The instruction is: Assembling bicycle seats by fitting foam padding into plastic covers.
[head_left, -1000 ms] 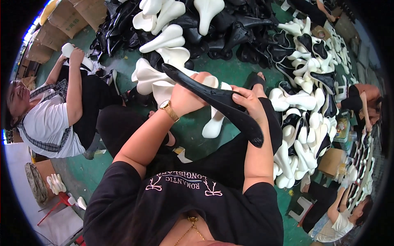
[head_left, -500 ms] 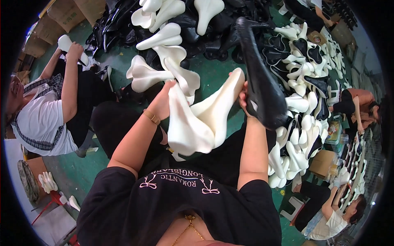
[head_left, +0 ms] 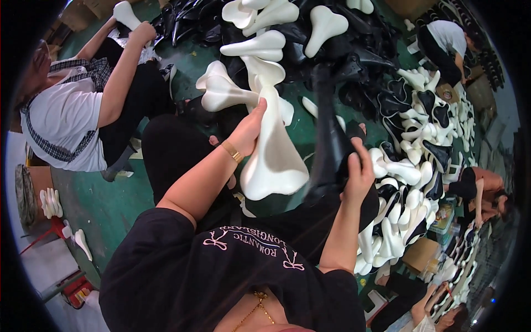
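My left hand [head_left: 247, 131] is closed round the narrow nose of a white foam bicycle saddle pad [head_left: 274, 166], whose wide end hangs toward my lap. On the right, a black saddle cover [head_left: 327, 138] stands nose up, smeared by motion. My right hand [head_left: 358, 172] grips its right edge, the fingers partly hidden. Behind the cover shows a slim white piece [head_left: 310, 105], mostly covered. Just beyond my left hand lie more white saddle pads [head_left: 224, 91].
A heap of black covers [head_left: 365, 61] lies ahead, with white pads [head_left: 326, 27] on top. To the right is a large pile of white pads [head_left: 404, 216] mixed with black ones. A co-worker [head_left: 66, 127] sits close on my left; others work at the right. A cardboard box [head_left: 421, 254] stands there.
My right hand has let go of the second white pad and moved down with the black cover, which has swung left. The left hand still holds its pad. The view has shifted.
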Tool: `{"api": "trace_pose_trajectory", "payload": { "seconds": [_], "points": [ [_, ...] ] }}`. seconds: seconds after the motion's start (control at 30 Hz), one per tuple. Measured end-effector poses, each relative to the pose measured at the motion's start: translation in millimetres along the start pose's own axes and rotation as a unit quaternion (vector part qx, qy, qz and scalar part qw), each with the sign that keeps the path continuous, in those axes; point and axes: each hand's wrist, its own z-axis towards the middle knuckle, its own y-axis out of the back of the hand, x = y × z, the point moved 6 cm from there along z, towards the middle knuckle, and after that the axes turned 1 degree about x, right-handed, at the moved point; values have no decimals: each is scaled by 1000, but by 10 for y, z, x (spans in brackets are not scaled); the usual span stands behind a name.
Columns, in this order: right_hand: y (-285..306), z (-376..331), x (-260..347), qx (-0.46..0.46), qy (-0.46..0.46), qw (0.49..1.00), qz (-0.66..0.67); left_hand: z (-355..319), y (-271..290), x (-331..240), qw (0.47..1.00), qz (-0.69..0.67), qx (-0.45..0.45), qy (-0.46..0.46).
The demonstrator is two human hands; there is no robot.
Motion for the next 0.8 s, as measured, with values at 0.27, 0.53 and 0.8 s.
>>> {"api": "trace_pose_trajectory", "payload": {
  "seconds": [0.27,0.53,0.8],
  "points": [
    [-430,-382,129,56,33,991,-117,53,-127,17,995,-103,-15,-6],
    [-529,-277,170,49,67,987,-135,10,-201,-73,991,-129,26,6],
    [-554,-277,169,37,83,984,-155,-59,-254,-86,992,-126,16,16]
  ]
}}
